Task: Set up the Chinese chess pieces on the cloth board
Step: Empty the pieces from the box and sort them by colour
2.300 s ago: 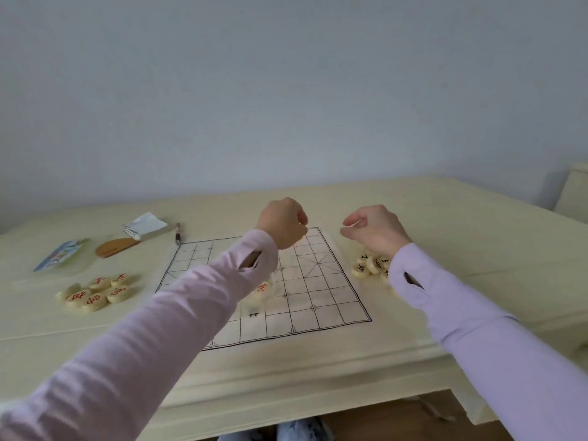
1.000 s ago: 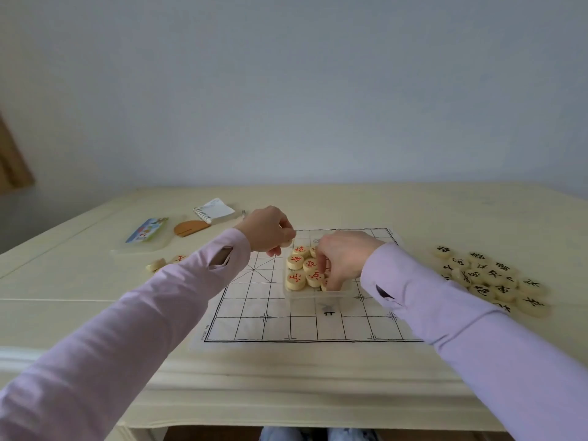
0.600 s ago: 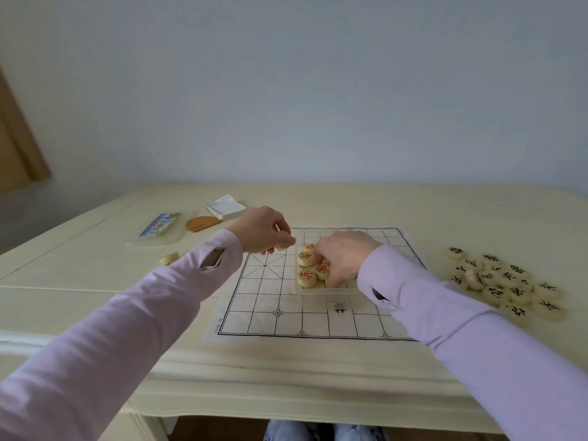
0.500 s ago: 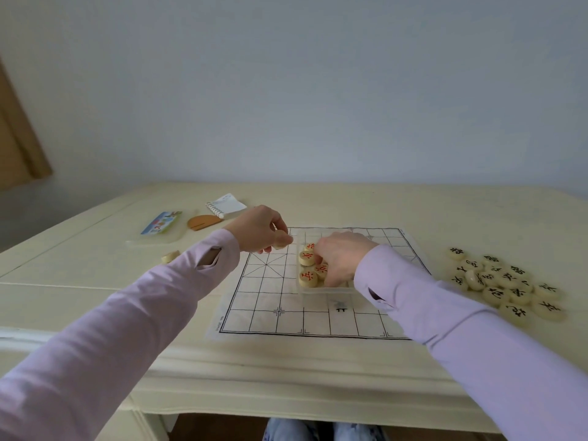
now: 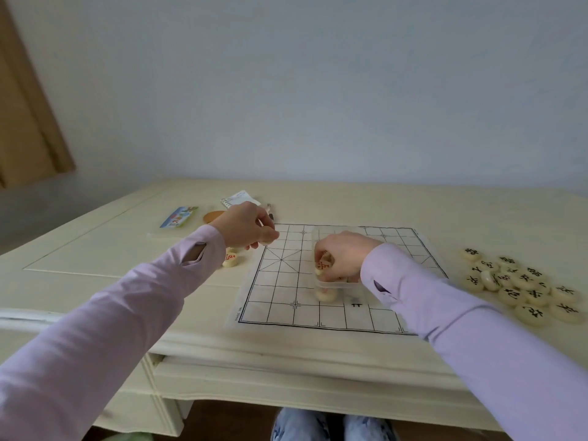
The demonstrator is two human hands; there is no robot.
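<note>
The white cloth board (image 5: 283, 281) with black grid lines lies on the cream table. A clear plastic box (image 5: 337, 286) sits on the board's middle. My right hand (image 5: 345, 254) reaches into the box and grips red-marked pieces (image 5: 323, 265). My left hand (image 5: 246, 226) hovers at the board's far left corner, fingers curled around a pale piece (image 5: 267, 238). A red-marked piece (image 5: 230, 259) lies on the table under the left wrist. A heap of black-marked pieces (image 5: 521, 286) rests right of the board.
At the table's far left lie a clear box lid with a colourful label (image 5: 178, 218), an orange disc (image 5: 213, 215), a small spiral notepad (image 5: 237, 200) and a pen (image 5: 270, 211). The table's front edge (image 5: 286, 345) runs just below the board.
The view has shifted, so the board sits more to the right. My left hand has carried its piece toward the board's left edge. My right hand has dug deeper into the box.
</note>
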